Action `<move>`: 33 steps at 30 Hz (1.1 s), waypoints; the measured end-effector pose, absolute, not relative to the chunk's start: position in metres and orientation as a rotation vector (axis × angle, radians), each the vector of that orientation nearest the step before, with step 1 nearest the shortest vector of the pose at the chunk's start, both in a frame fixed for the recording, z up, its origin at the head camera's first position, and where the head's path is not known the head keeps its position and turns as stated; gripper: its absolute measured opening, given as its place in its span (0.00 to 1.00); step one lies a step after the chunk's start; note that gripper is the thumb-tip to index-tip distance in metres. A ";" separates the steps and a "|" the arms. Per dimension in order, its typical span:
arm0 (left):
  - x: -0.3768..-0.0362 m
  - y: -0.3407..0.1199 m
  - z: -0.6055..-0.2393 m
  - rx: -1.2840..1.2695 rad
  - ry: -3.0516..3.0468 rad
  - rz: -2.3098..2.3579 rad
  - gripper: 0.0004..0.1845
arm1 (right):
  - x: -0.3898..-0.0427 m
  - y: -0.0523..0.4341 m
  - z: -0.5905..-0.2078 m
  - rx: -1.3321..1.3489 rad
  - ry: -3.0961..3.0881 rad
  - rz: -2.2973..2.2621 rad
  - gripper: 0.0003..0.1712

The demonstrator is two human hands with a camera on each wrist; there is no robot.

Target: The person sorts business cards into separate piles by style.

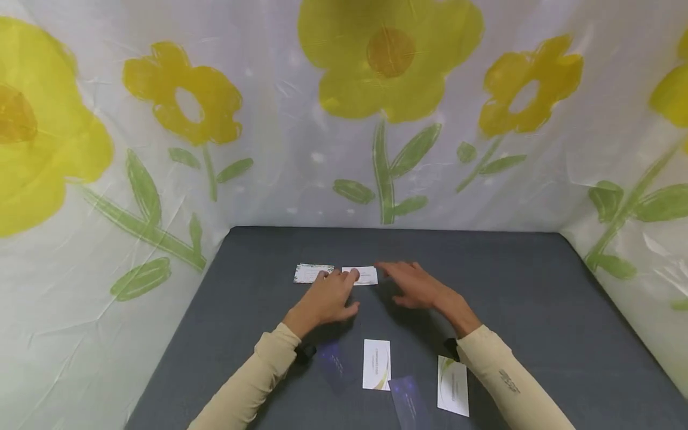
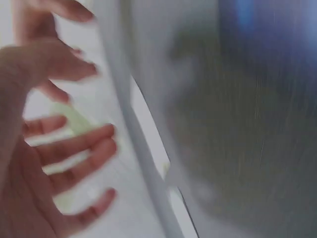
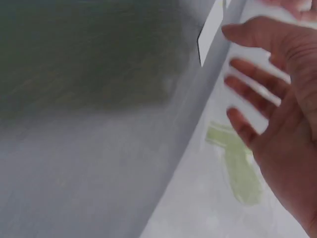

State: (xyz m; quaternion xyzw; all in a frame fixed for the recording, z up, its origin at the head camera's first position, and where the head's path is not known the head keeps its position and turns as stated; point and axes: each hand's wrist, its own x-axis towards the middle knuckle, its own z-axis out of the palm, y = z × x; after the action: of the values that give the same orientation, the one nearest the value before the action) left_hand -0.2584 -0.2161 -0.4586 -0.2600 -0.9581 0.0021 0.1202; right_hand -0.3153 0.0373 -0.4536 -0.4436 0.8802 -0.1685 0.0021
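Observation:
Two white cards lie side by side near the back of the dark table: a left card (image 1: 310,273) with a leafy border, and a right card (image 1: 367,275). My left hand (image 1: 329,297) hovers in front of them, fingers spread and partly covering both. To the right of the right card is my right hand (image 1: 416,286), its fingers stretched toward the card's edge. In the left wrist view the left hand (image 2: 64,168) has loose, parted fingers with nothing between them. The right wrist view likewise shows the right hand (image 3: 282,99) holding nothing.
Nearer the front lie a white card (image 1: 377,365) with a gold curve and another white card (image 1: 453,386) by the right sleeve. Two clear purplish sleeves, one (image 1: 332,360) by the left wrist and one (image 1: 407,401) at the front, lie flat. A flowered curtain (image 1: 269,149) encloses the table (image 1: 516,286).

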 end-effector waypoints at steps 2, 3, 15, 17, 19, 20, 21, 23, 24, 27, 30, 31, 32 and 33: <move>-0.227 -0.204 -0.454 -0.702 -2.776 0.062 0.29 | -0.301 0.047 -0.451 -1.497 2.691 -0.564 0.46; -0.211 -0.198 -0.453 -0.662 -2.774 0.067 0.30 | -0.295 0.050 -0.451 -1.548 2.651 -0.576 0.45; -0.131 -0.148 -0.484 -0.266 -2.860 -0.053 0.39 | -0.262 0.012 -0.461 -1.857 2.278 -0.362 0.54; -0.131 -0.148 -0.487 -0.281 -2.835 -0.031 0.38 | -0.262 0.017 -0.465 -1.794 2.304 -0.358 0.53; -0.134 -0.149 -0.488 -0.293 -2.824 -0.022 0.38 | -0.262 0.024 -0.469 -1.711 2.357 -0.383 0.51; -0.137 -0.149 -0.488 -0.298 -2.816 -0.024 0.38 | -0.263 0.028 -0.470 -1.676 2.386 -0.404 0.51; -0.140 -0.151 -0.489 -0.307 -2.812 -0.023 0.38 | -0.263 0.032 -0.471 -1.663 2.422 -0.422 0.51; -0.148 -0.153 -0.491 -0.334 -2.816 -0.015 0.39 | -0.264 0.037 -0.473 -1.636 2.502 -0.434 0.51; -0.152 -0.154 -0.492 -0.354 -2.816 -0.008 0.39 | -0.264 0.039 -0.474 -1.633 2.543 -0.436 0.52; -0.166 -0.157 -0.496 -0.442 -2.796 0.007 0.39 | -0.262 0.041 -0.477 -1.635 2.645 -0.426 0.55; -0.179 -0.158 -0.497 -0.548 -2.757 -0.005 0.37 | -0.261 0.041 -0.481 -1.603 2.703 -0.432 0.56; -0.184 -0.158 -0.498 -0.581 -2.751 -0.012 0.37 | -0.261 0.042 -0.482 -1.587 2.713 -0.437 0.56; -0.188 -0.159 -0.498 -0.615 -2.746 -0.011 0.38 | -0.260 0.042 -0.483 -1.568 2.719 -0.445 0.57; -0.192 -0.160 -0.498 -0.650 -2.750 -0.014 0.39 | -0.260 0.042 -0.484 -1.552 2.724 -0.457 0.57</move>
State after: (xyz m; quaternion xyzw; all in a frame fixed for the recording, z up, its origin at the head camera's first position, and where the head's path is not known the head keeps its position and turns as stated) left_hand -0.1921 -0.1598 -0.4983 -0.2272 -0.9611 -0.0048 0.1571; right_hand -0.2604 0.0423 -0.4843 -0.4899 0.8597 -0.1441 -0.0132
